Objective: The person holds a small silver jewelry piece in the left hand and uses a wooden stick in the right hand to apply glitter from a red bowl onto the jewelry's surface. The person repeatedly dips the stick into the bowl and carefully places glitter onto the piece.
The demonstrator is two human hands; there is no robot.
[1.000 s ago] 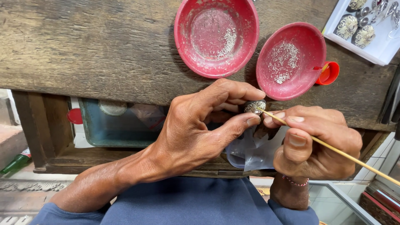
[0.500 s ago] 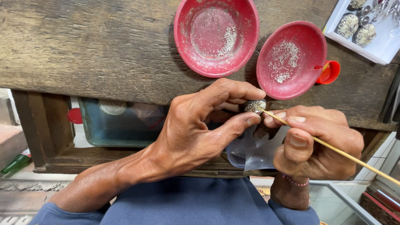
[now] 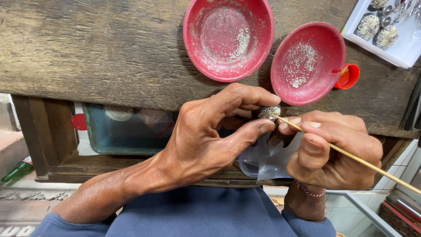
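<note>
Head view — two red bowls (image 3: 228,39), one stick (image 3: 351,157), one bead (image 3: 268,112).

worn bench, two red bowls and a tray

a rough, weathered wooden bench (image 3: 109,52) filled the upper part of the view, its grain dark and scratched. two red bowls lay on it side by side, nearly touching: the left bowl (image 3: 228,37) held a thin scatter of pale grains, the right bowl (image 3: 307,63) a denser patch of them. a small red cap (image 3: 348,77) sat just beside the right bowl's rim. at the far right corner a white tray (image 3: 397,50) rested on the wood, carrying round ornate silver pieces. below the top, an open shelf (image 3: 87,169) held a blue-green box (image 3: 114,134).
</note>
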